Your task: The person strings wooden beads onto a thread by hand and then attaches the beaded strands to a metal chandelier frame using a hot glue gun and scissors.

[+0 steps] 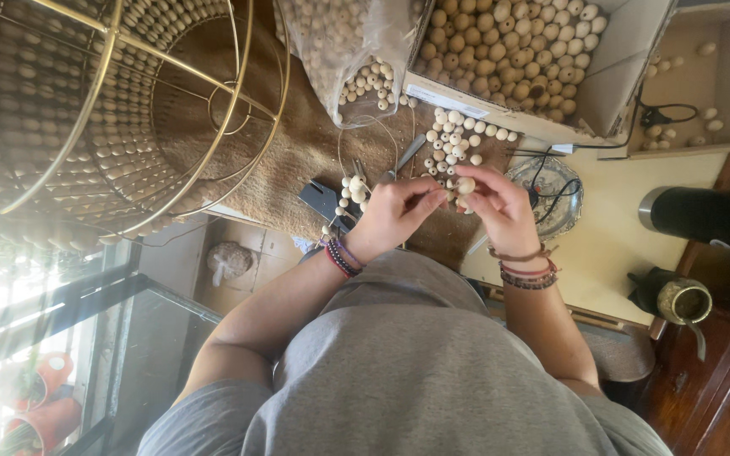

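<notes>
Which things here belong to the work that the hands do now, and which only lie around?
In use:
- left hand and right hand, together at one wooden bead
- loose beads on the brown mat
- box of beads
- bag of beads

Lying about:
- black flask
- brass cup
- glass dish
- beaded wire frame

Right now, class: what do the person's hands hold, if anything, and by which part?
The right hand pinches a round wooden bead by its sides with its fingertips; the left hand meets it there.
</notes>
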